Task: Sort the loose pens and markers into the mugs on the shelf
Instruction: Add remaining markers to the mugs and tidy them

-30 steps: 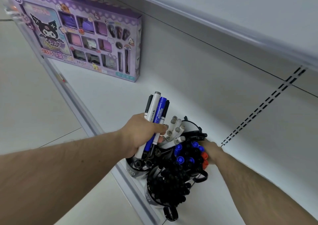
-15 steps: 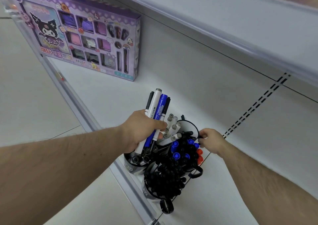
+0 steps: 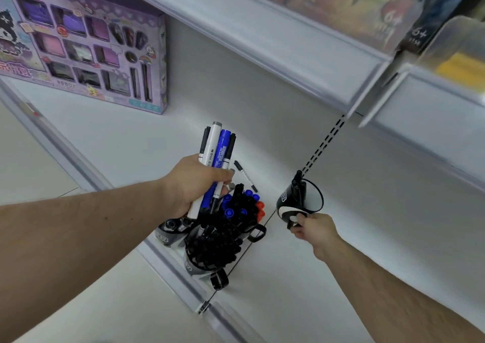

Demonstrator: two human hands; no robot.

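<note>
My left hand (image 3: pixel 199 182) grips a bundle of pens and markers (image 3: pixel 216 149), white, blue and black, standing upright above the mugs. Below it sit a mug full of black pens (image 3: pixel 210 253), a mug of blue, black and red markers (image 3: pixel 242 210) and a nearly hidden mug (image 3: pixel 168 233) at the shelf's front edge. My right hand (image 3: pixel 313 228) holds a black-and-white mug (image 3: pixel 296 201) by its handle, apart from the cluster on the right; it contains one or two black pens. One loose thin pen (image 3: pixel 246 176) lies on the shelf behind the mugs.
A purple boxed toy set (image 3: pixel 81 53) stands at the back left of the white shelf (image 3: pixel 126 143). The upper shelf's edge (image 3: pixel 262 43) overhangs, with boxes and a clear bin on it. A slotted upright strip (image 3: pixel 325 140) runs down the back panel.
My right hand has pulled the black-and-white mug out of the cluster and moved it to the right. A loose pen now shows behind the mugs. The left hand keeps its bundle.
</note>
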